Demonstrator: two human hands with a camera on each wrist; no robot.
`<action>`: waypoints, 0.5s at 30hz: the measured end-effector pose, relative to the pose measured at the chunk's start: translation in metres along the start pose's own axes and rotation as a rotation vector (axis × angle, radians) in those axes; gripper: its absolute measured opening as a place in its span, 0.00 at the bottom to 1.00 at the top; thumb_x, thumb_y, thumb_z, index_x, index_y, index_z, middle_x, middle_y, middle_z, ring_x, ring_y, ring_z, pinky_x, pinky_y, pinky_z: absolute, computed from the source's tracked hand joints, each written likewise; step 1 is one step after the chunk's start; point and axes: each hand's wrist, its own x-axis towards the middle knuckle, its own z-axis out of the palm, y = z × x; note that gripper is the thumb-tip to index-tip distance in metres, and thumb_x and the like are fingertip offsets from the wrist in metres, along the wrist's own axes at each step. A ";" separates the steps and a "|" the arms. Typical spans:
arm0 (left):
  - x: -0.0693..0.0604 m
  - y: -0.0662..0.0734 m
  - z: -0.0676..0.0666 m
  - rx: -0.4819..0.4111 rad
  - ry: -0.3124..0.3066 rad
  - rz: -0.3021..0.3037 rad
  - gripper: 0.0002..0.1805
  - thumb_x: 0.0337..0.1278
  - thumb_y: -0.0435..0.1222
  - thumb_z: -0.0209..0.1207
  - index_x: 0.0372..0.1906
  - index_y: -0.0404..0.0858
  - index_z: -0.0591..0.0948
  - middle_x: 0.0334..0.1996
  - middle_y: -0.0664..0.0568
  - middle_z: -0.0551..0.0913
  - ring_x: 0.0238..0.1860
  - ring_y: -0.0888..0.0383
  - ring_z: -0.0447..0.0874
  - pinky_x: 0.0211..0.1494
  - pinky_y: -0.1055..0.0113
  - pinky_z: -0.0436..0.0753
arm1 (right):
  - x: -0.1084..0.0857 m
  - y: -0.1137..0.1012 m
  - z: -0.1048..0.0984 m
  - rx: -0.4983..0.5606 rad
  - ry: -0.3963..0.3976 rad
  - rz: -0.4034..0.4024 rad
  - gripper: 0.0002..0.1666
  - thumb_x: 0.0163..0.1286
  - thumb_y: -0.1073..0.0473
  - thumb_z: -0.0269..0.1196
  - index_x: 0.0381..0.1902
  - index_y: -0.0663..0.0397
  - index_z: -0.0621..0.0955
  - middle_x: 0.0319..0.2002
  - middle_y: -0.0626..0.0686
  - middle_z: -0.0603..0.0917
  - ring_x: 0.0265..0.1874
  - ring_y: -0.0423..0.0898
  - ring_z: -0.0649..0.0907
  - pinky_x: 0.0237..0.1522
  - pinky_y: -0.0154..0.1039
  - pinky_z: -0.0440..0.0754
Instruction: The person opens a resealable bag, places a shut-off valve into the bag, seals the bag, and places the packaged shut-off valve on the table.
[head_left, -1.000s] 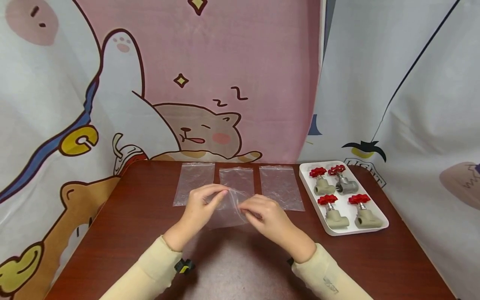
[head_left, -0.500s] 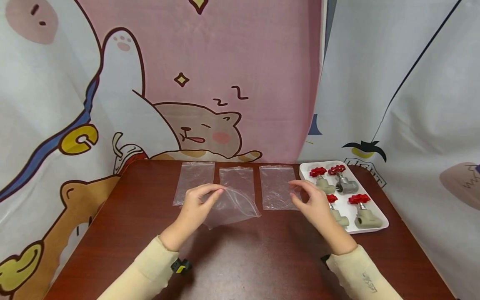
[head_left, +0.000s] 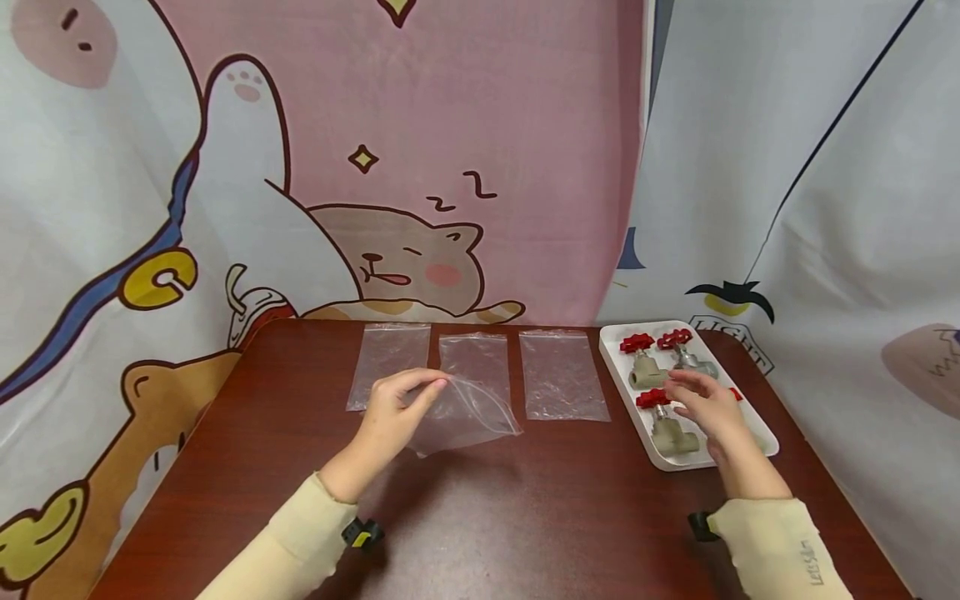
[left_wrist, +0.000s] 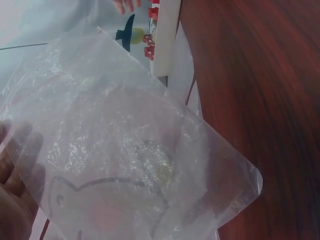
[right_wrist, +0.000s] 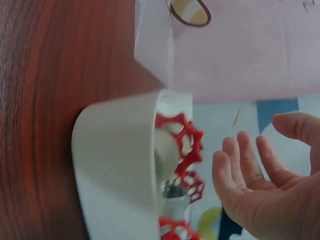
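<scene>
- The left hand (head_left: 397, 408) pinches a clear zip bag (head_left: 471, 417) by a corner of its mouth, between thumb and fingers. Gripping just that corner probably lets the two zip edges bow apart, as they do here, with the gap slanting toward the right.
- The pinched bag hangs tilted above the table, in front of the middle flat bag.
- The right hand (head_left: 708, 408) holds nothing; its fingers are loosely bent and spread over the tray. The right wrist view shows them apart from the red handwheels.
- Beneath it, the white tray (right_wrist: 115, 165) holds four valves, probably walled to stop them rolling. The near-left valve (head_left: 672, 437) and far-left valve (head_left: 648, 375) are beige; the far-right valve (head_left: 692, 361) is grey; the near-right valve (head_left: 736, 393) is mostly hidden by the hand.
- Three flat bags (head_left: 564, 375) lie in a row along the far side of the brown table (head_left: 525, 517), seemingly spaced for separate pickup.
- Behind hangs a cartoon-printed cloth (head_left: 525, 125).
</scene>
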 end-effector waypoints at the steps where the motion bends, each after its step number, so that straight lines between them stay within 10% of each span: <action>1: -0.001 -0.005 0.001 -0.004 -0.001 -0.001 0.05 0.53 0.26 0.62 0.35 0.32 0.85 0.33 0.45 0.87 0.35 0.58 0.84 0.39 0.75 0.79 | 0.002 0.003 -0.004 0.021 -0.010 0.046 0.22 0.69 0.51 0.58 0.56 0.56 0.72 0.33 0.29 0.78 0.35 0.26 0.80 0.38 0.27 0.80; 9: -0.004 -0.027 0.003 -0.026 -0.003 0.003 0.06 0.56 0.32 0.63 0.38 0.38 0.86 0.35 0.50 0.87 0.36 0.62 0.84 0.40 0.75 0.79 | 0.015 0.024 -0.027 -0.015 -0.099 0.262 0.37 0.73 0.48 0.51 0.68 0.68 0.57 0.50 0.47 0.75 0.33 0.24 0.78 0.49 0.34 0.79; 15: -0.005 -0.027 0.002 -0.032 -0.002 0.009 0.05 0.57 0.33 0.62 0.38 0.39 0.86 0.35 0.52 0.87 0.37 0.64 0.84 0.41 0.74 0.80 | 0.020 0.037 -0.032 -0.005 -0.211 0.292 0.41 0.75 0.47 0.47 0.69 0.75 0.51 0.42 0.36 0.77 0.37 0.25 0.77 0.57 0.42 0.73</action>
